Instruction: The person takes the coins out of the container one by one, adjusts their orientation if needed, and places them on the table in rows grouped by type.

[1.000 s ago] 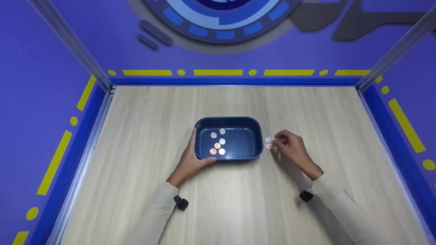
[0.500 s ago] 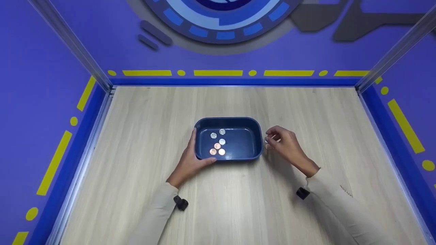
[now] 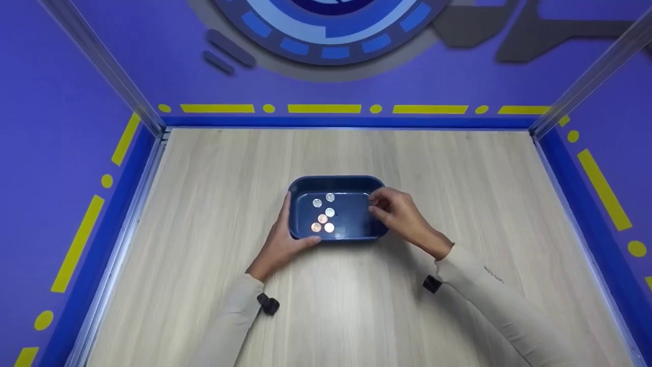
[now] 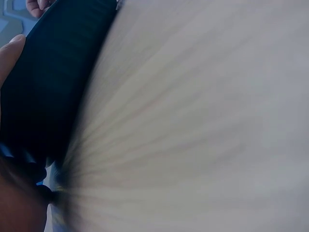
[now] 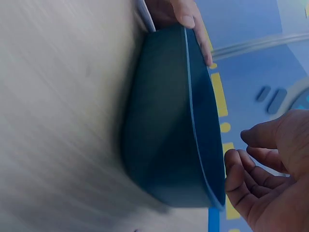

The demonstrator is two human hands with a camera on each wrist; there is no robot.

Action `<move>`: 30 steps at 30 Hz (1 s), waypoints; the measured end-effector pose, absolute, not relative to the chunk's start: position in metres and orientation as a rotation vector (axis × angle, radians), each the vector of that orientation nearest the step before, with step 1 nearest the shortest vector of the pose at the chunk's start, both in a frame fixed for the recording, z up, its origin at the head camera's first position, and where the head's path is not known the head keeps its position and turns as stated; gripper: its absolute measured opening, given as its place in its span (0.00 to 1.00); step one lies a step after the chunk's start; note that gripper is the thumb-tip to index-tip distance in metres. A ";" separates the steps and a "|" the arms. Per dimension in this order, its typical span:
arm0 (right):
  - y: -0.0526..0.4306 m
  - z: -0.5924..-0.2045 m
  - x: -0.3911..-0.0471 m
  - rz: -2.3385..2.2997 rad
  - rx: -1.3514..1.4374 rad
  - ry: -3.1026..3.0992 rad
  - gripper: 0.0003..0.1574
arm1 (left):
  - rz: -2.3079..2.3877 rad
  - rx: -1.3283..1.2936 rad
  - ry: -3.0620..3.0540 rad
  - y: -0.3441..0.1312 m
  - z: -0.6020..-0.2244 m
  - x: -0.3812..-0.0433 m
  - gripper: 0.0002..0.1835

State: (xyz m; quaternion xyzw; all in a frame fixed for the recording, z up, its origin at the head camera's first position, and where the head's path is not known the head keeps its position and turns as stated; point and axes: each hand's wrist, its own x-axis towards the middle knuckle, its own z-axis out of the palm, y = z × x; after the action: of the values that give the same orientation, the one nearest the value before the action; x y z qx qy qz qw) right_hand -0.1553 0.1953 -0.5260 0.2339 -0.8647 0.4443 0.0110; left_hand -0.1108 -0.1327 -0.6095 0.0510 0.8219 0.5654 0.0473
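A dark blue rectangular container (image 3: 354,214) stands on the table. On its floor lie several coins, silver ones such as this coin (image 3: 330,212) and copper ones such as this coin (image 3: 316,227). My left hand (image 3: 285,242) grips the container's left end, thumb along the near rim and fingers on the far side. My right hand (image 3: 402,216) hovers over the right end. In the right wrist view its fingers (image 5: 235,176) are loosely curled, thumb apart from them, with no coin visible between. A faint pale spot (image 3: 340,233) near the container's front is too blurred to identify.
The wooden table (image 3: 326,300) extends around the container. Blue panels with yellow marks enclose it at the back and both sides, such as the back wall (image 3: 326,92). Table just right of the container is partly hidden by my right hand.
My right hand has moved left from coins lying right of the container to above its right end. Those coins are out of sight now. The left hand keeps its grip.
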 end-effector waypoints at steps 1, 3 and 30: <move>0.192 -0.526 -0.155 1.392 0.746 -2.708 0.10 | 1.728 0.154 2.502 -0.133 -0.610 -0.110 0.76; 0.185 -0.527 -0.155 1.405 0.763 -2.732 0.10 | 1.727 0.157 2.499 -0.133 -0.610 -0.110 0.77; 0.138 -0.540 -0.170 1.318 1.039 -2.881 0.13 | 1.737 0.163 2.486 -0.135 -0.611 -0.111 0.78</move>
State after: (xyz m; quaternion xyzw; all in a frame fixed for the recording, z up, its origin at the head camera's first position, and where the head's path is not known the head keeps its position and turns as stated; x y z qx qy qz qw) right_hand -0.1700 0.1380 -0.5403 0.3102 -0.8601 0.3934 -0.0963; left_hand -0.1114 -0.1352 -0.6106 0.0534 0.8174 0.5712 0.0523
